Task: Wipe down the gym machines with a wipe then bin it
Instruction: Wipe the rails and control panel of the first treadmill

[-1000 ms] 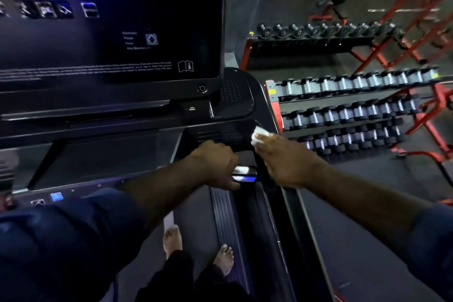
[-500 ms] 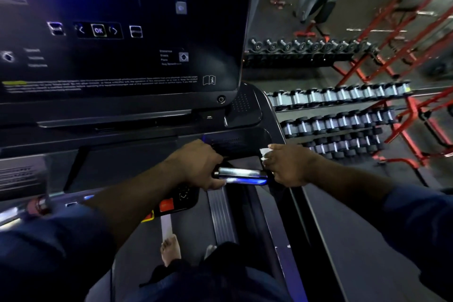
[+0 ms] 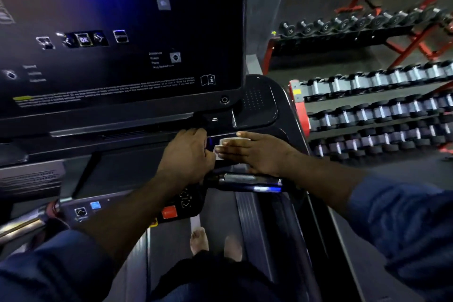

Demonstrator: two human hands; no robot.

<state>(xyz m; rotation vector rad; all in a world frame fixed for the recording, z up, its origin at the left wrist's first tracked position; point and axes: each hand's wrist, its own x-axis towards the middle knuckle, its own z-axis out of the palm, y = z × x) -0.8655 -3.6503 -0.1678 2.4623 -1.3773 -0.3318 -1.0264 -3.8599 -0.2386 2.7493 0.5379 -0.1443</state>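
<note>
I stand on a black treadmill with a large dark console screen (image 3: 117, 39). A small white wipe (image 3: 229, 142) lies on the console ledge below the screen's right corner. My right hand (image 3: 259, 152) lies flat over the wipe, fingers stretched left, pressing it onto the ledge. My left hand (image 3: 188, 154) is curled beside it, its fingertips meeting the wipe's left edge; whether it grips the wipe is hidden. The shiny handlebar grip (image 3: 245, 180) just below both hands is free.
A control panel with a red stop button (image 3: 169, 212) sits under my left forearm. My bare feet (image 3: 199, 240) are on the belt. Red racks of dumbbells (image 3: 377, 108) stand to the right, across a strip of dark floor. A person stands at the far top right.
My left hand let go of the handlebar grip and rose to the console ledge. My right hand carried the wipe from the grip's end up onto the ledge and flattened over it.
</note>
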